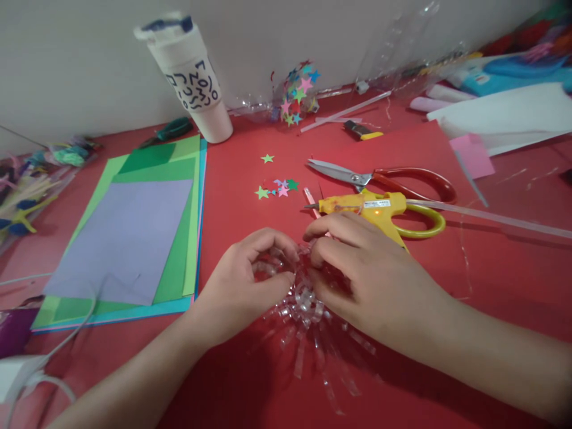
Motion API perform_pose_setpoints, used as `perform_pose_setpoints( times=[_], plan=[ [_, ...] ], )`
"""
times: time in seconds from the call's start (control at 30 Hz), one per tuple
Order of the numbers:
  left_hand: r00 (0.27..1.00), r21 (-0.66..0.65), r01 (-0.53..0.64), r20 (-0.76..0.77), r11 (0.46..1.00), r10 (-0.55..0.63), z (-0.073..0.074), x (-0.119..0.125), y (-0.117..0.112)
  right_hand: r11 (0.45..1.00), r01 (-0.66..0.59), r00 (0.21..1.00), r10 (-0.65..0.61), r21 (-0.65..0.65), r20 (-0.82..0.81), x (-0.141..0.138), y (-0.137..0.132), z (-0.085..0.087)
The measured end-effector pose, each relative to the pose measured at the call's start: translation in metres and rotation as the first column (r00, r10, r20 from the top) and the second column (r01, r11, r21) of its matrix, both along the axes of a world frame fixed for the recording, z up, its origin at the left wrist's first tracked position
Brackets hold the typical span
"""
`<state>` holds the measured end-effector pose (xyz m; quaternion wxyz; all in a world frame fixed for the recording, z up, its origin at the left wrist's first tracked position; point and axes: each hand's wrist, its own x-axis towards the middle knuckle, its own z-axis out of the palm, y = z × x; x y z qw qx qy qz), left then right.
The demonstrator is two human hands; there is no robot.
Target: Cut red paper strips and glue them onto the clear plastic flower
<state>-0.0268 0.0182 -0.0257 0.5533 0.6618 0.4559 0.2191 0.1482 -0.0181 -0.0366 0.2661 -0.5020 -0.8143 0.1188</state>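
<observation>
Both my hands meet over a clear plastic piece (304, 310) cut into many thin strips that fan out on the red table (250, 179). My left hand (248, 280) curls its fingers round the piece's left side. My right hand (361, 274) pinches the piece from the right with closed fingers. A yellow glue gun (370, 207) lies just beyond my right hand, its nozzle pointing left. Red-handled scissors (379, 177) lie behind the gun. Small coloured paper stars (277, 188) are scattered beyond my left hand.
A stack of green, blue and lavender paper sheets (143, 226) lies at the left. A white cup with black marks (196, 83) stands tilted at the wall. A clear bottle part with stars (297, 95), white and pink sheets (504, 119) and a white cable (40, 369) are around.
</observation>
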Motion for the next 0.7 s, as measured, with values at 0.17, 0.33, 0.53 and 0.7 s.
perform_pose_setpoints(
  times=[0.17,0.33,0.53,0.7],
  plan=[
    [0.999,0.005,0.034,0.016,0.999,-0.035,-0.0014,-0.0016,-0.0001,1.0,-0.002,1.0,0.002,0.007,0.002,-0.0009,0.0005,-0.0012],
    [0.998,-0.013,0.04,0.041,0.999,-0.039,0.0007,-0.0036,0.0004,1.0,-0.001,1.0,0.0,0.006,0.018,-0.0004,0.001,-0.0012],
    [0.998,0.009,0.049,0.028,0.999,-0.05,-0.0006,-0.003,0.0006,1.0,0.001,1.0,-0.001,-0.002,0.013,-0.0001,-0.0001,0.0004],
    [0.997,0.049,0.071,0.004,0.996,-0.072,-0.0006,-0.002,0.0012,1.0,0.006,1.0,-0.006,0.01,0.016,-0.0011,-0.0007,0.0017]
  ],
)
